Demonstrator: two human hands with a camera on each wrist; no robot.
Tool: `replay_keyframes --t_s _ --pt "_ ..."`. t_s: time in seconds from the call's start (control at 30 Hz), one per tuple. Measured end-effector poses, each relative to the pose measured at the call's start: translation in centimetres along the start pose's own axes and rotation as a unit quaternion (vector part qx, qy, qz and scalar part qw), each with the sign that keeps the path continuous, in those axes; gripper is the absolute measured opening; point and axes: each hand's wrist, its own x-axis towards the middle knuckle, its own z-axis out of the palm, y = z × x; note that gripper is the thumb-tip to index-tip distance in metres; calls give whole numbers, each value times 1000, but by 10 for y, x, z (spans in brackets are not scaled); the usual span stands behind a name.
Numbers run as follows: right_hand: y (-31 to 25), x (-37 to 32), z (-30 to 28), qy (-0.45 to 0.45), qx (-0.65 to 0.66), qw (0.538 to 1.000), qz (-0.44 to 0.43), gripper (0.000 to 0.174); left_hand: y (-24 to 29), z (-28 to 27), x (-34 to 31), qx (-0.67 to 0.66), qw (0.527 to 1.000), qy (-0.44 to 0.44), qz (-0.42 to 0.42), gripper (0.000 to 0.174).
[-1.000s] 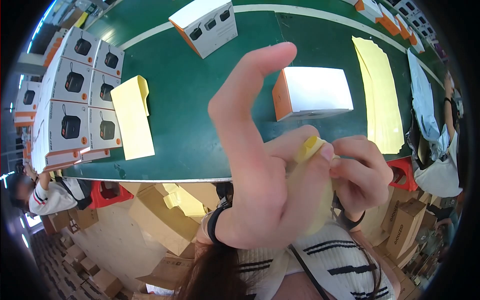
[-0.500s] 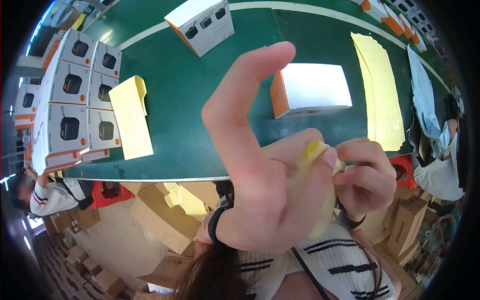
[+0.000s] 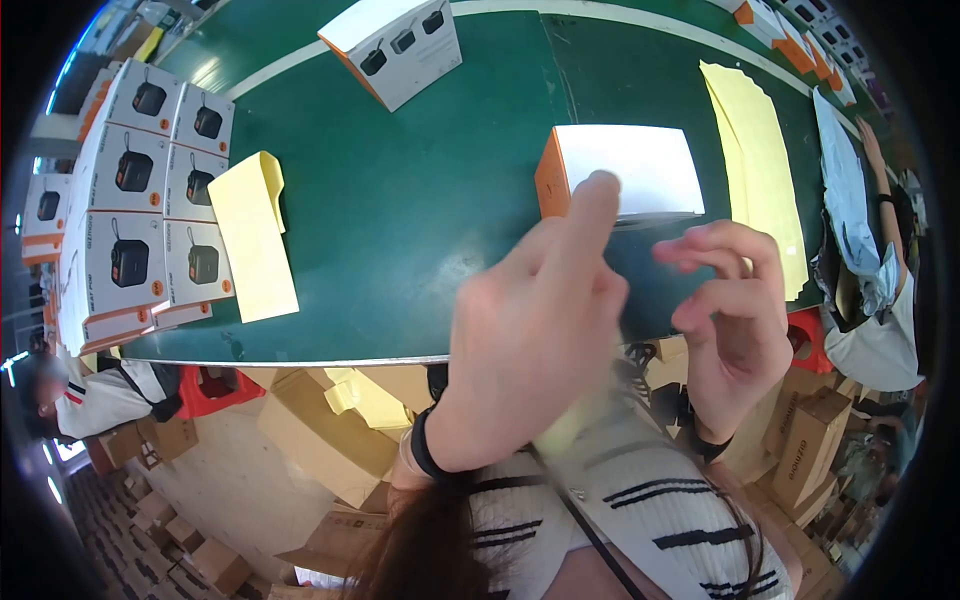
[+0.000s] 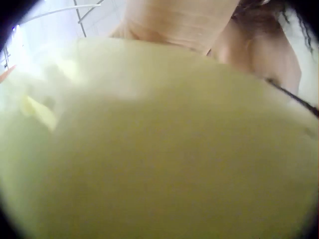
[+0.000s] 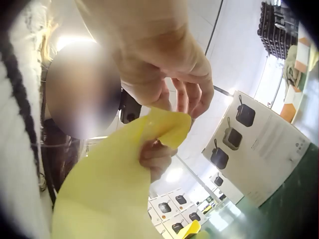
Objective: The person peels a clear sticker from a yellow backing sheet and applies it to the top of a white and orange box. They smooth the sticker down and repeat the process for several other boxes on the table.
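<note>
My left hand [image 3: 530,330] is in front of my chest, its back towards the head camera, gripping a thin yellow sheet [image 5: 104,184]. In the head view the sheet blurs beneath that hand; in the right wrist view its folded top edge shows, with left fingertips [image 5: 157,157] against it. The sheet fills most of the left wrist view. To the right, my right hand [image 3: 735,325] is apart from the left, fingers loosely bent and the thumb away from them, holding nothing. Beyond the hands a white box with an orange end [image 3: 625,170] lies on the green table [image 3: 370,250].
Stacked speaker-picture boxes [image 3: 140,190] stand at the left, a folded yellow sheet [image 3: 255,240] beside them. Another printed box [image 3: 400,50] is farther back. Yellow sheets [image 3: 755,180] and grey-blue bags [image 3: 845,190] lie at the right. Below the table edge is an open carton [image 3: 320,440]; people sit on both sides.
The right hand has let go of the yellow sheet and moved apart from the left. The left hand has turned and lowered its raised index finger, keeping the sheet.
</note>
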Motion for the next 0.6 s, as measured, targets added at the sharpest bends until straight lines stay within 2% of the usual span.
replay_keyframes --t_s 0.03,0.07,0.1,0.13,0.23,0.3,0.33,0.4,0.47,0.53,0.6 --pt "3 -1 -1 11 -63 998 -5 20 -11 -1 -2 75 997 -27 5 57" --pt "6 -1 -2 10 -65 998 -1 20 -17 -1 -4 149 987 -57 8 58" --pt "10 1 -2 0 -130 991 -11 20 -15 -1 -4 186 981 -56 12 56" --pt "14 3 -2 -10 -196 980 -23 20 -17 1 -5 183 981 -60 11 56" --pt "21 2 2 -13 -195 981 12 20 -23 9 -8 222 974 -36 38 53" --pt "20 2 5 -19 -197 980 24 21 -21 9 -7 153 988 -18 -2 53" --pt "17 2 7 -37 -208 977 -7 23 -26 8 -6 155 988 -18 -6 53" --pt "15 3 10 -55 -216 974 -38 25 -39 3 -1 0 1000 1 16 47" --pt "15 5 11 -96 -217 970 -50 28 -39 -4 -1 -16 1000 -24 9 46" --pt "12 9 11 -96 -192 975 -54 28 -32 -10 -4 -31 998 -48 -1 44" --pt "9 14 8 -160 -173 969 -76 27 -20 -13 -9 -145 981 -72 -111 41"
